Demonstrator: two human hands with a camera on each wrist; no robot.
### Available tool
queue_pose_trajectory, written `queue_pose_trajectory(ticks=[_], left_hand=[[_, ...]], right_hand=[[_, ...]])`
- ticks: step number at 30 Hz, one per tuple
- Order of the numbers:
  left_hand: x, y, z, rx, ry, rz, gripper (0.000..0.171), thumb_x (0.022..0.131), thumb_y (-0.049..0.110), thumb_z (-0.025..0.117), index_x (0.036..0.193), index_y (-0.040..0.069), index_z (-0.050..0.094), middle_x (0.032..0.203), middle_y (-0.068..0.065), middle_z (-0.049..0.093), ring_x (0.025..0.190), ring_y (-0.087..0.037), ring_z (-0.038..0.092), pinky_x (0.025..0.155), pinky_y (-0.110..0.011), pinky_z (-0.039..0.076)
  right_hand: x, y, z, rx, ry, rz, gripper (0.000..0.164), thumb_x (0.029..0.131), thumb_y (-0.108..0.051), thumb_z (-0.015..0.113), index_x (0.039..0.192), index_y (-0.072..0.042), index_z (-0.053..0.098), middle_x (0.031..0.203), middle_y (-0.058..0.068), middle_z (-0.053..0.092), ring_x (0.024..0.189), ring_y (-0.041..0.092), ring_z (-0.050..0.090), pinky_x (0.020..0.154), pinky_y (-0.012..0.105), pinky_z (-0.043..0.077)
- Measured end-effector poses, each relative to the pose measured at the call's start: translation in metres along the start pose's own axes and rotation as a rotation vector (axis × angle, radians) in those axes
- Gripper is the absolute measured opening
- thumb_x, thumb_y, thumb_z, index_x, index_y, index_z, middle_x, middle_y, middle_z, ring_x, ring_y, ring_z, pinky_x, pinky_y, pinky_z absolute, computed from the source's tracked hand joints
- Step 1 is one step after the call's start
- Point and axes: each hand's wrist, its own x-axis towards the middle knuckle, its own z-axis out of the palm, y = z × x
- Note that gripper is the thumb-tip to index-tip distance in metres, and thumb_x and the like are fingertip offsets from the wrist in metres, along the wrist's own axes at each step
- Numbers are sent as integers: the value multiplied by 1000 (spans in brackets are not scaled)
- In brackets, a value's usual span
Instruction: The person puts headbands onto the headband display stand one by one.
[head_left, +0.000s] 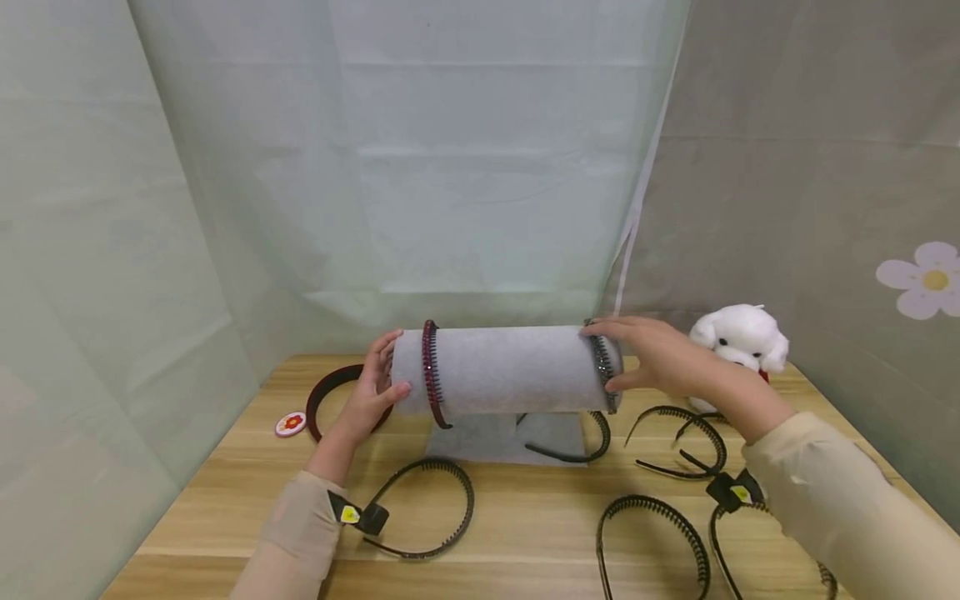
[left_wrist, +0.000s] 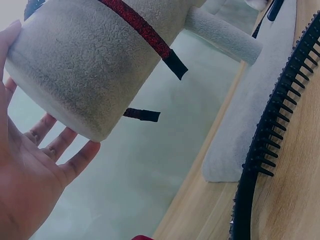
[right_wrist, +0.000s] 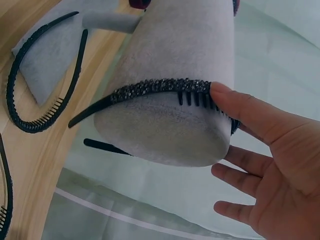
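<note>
A grey plush headband display stand (head_left: 510,367) has a thick horizontal roll on a post and flat base. My left hand (head_left: 369,396) holds the roll's left end, thumb in front and fingers behind its rim (left_wrist: 37,165). Close by, a dark red glittery headband (head_left: 431,367) sits over the roll. At the right end, my right hand (head_left: 663,354) grips a black beaded toothed headband (right_wrist: 160,87) that lies over the roll. In the right wrist view, its thumb (right_wrist: 222,92) presses the beaded band; the other fingers reach behind the roll and are partly hidden.
Several toothed headbands lie on the wooden table (head_left: 525,533), including one black headband (head_left: 468,500) in front and another headband (head_left: 600,442) at the base. A dark red headband (head_left: 318,396) and flower badge (head_left: 290,424) are left; a white plush dog (head_left: 738,337) sits right.
</note>
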Motion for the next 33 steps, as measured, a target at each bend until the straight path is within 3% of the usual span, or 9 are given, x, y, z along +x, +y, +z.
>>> queue_pose_trajectory(ticks=[12, 24, 33], left_hand=[[1, -4, 0, -5, 1, 27, 67, 93, 22, 63, 148, 27, 24, 143, 10, 34, 122, -2, 42, 91, -17, 43], [-1, -4, -6, 11, 12, -10, 67, 94, 23, 61, 149, 27, 22, 144, 9, 33, 120, -4, 44, 88, -18, 46], [-3, -3, -8, 15, 20, -30, 67, 95, 19, 60, 149, 26, 21, 144, 9, 32, 118, -4, 45, 87, -19, 46]], right_hand=[[8, -2, 2, 34, 3, 78, 66, 72, -24, 84, 130, -10, 55, 124, 17, 62, 105, 33, 61, 86, 50, 48], [19, -5, 5, 45, -16, 106, 67, 72, -29, 84, 130, -14, 55, 130, 16, 60, 117, 36, 57, 97, 52, 44], [32, -8, 5, 93, -51, 98, 65, 74, -34, 82, 130, -15, 55, 131, 16, 59, 117, 35, 57, 96, 50, 44]])
